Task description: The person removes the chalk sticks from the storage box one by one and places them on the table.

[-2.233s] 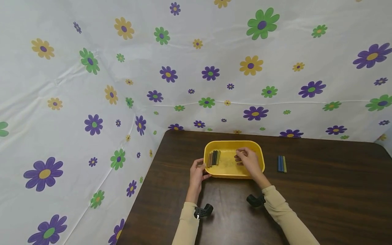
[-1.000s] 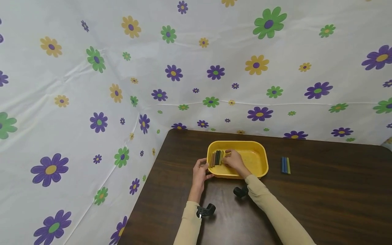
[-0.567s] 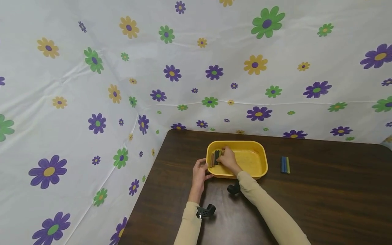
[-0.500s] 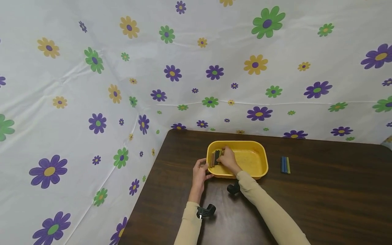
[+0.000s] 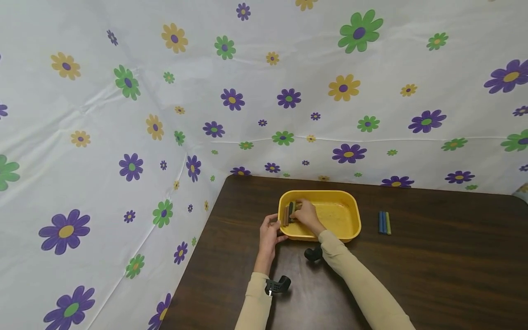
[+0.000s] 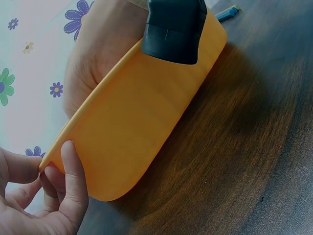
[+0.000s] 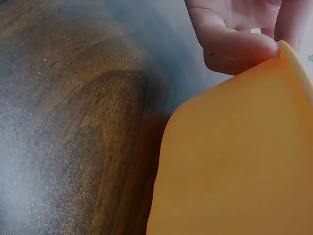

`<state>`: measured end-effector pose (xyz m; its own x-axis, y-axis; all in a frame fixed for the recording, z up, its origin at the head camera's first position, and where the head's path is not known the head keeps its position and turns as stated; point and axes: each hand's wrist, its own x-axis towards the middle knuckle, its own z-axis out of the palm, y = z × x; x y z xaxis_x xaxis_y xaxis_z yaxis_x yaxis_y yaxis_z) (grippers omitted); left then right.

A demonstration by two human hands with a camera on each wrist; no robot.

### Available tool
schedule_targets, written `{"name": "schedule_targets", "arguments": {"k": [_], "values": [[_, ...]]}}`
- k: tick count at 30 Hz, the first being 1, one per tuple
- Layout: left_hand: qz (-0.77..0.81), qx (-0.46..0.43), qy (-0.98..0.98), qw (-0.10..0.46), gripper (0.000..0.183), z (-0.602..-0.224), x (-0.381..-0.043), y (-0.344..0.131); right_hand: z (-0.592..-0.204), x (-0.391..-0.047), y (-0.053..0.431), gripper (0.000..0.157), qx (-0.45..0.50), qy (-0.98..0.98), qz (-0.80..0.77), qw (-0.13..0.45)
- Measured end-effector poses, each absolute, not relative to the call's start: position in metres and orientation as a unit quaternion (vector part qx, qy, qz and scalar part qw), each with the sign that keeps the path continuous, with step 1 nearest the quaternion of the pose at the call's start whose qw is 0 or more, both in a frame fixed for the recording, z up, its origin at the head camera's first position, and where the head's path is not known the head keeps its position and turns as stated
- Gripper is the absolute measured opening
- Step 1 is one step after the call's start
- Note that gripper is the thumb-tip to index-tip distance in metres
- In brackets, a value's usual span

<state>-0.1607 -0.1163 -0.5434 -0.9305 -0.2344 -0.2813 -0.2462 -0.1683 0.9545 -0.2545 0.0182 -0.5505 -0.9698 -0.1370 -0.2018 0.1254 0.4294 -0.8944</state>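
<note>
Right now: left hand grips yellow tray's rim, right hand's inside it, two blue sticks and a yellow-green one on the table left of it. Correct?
Wrong side: the two blue sticks and the yellow-green stick lie on the table to the right of the yellow tray, as the head view shows. The rest holds.

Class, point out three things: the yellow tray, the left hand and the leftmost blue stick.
Yellow tray (image 5: pixel 336 219): head view, bare inside floor.
Left hand (image 5: pixel 268 234): head view, back of the hand.
Leftmost blue stick (image 5: pixel 381 222): head view, middle of its length.
</note>
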Motion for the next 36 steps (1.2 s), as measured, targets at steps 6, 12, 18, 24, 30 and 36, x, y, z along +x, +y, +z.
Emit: {"name": "schedule_targets", "arguments": {"k": [6, 12, 18, 24, 30, 36], "values": [[0.743, -0.182, 0.644, 0.003, 0.036, -0.541, -0.16, -0.115, -0.55, -0.253, 0.019, 0.06, 0.006, 0.807, -0.572, 0.143], [0.741, -0.182, 0.646, 0.002, 0.036, -0.542, -0.16, -0.115, -0.551, -0.253, 0.022, 0.056, 0.014, 0.804, -0.577, 0.146], [0.741, -0.189, 0.645, 0.01, 0.037, -0.544, -0.161, -0.114, -0.549, -0.252, 0.03, 0.051, 0.018, 0.783, -0.603, 0.153], [0.74, -0.191, 0.644, 0.015, 0.036, -0.53, -0.156, -0.112, -0.545, -0.253, 0.043, 0.05, 0.042, 0.745, -0.643, 0.172], [0.747, -0.178, 0.641, 0.007, 0.038, -0.506, -0.147, -0.111, -0.534, -0.258, 0.059, 0.052, 0.06, 0.711, -0.675, 0.188], [0.751, -0.179, 0.636, 0.019, 0.037, -0.504, -0.146, -0.115, -0.526, -0.259, 0.076, 0.053, 0.055, 0.681, -0.702, 0.204]]}}
